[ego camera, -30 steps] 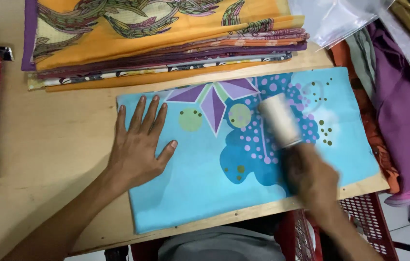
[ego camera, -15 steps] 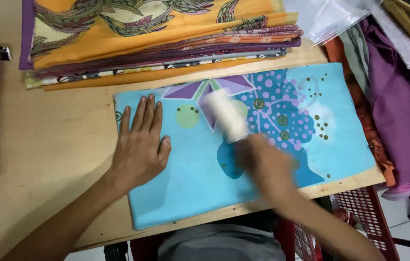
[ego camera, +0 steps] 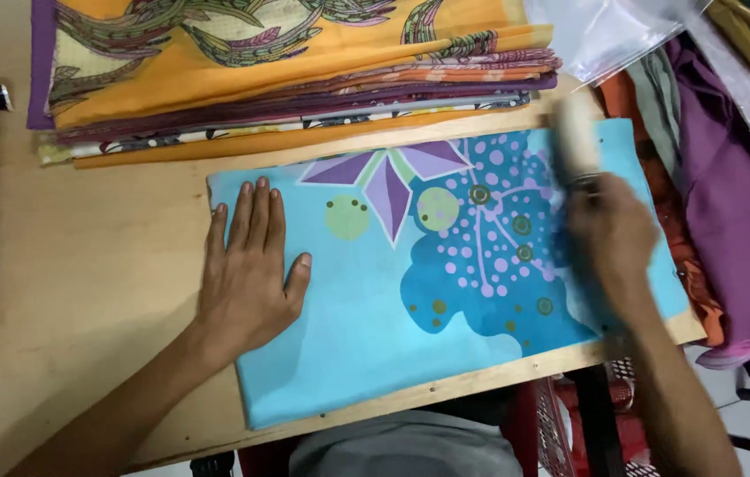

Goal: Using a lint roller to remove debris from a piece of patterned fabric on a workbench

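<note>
A folded light-blue cloth [ego camera: 366,327] with purple petals, green circles and a dotted darker blue patch lies flat on the wooden table [ego camera: 83,265]. My left hand [ego camera: 247,265] presses flat on the cloth's left end, fingers spread. My right hand [ego camera: 609,234] is blurred over the cloth's right end and grips a white roller [ego camera: 576,141] that rests on the fabric near its upper right corner.
A stack of folded orange, purple and patterned cloths [ego camera: 287,71] lies along the table's far side. Purple and orange fabrics [ego camera: 733,203] pile up on the right, with clear plastic bags [ego camera: 605,35] above. A red crate [ego camera: 622,415] sits under the table edge.
My right hand swept the roller left toward the middle of the cloth, then back to the right end. My left hand stayed pressed on the cloth.
</note>
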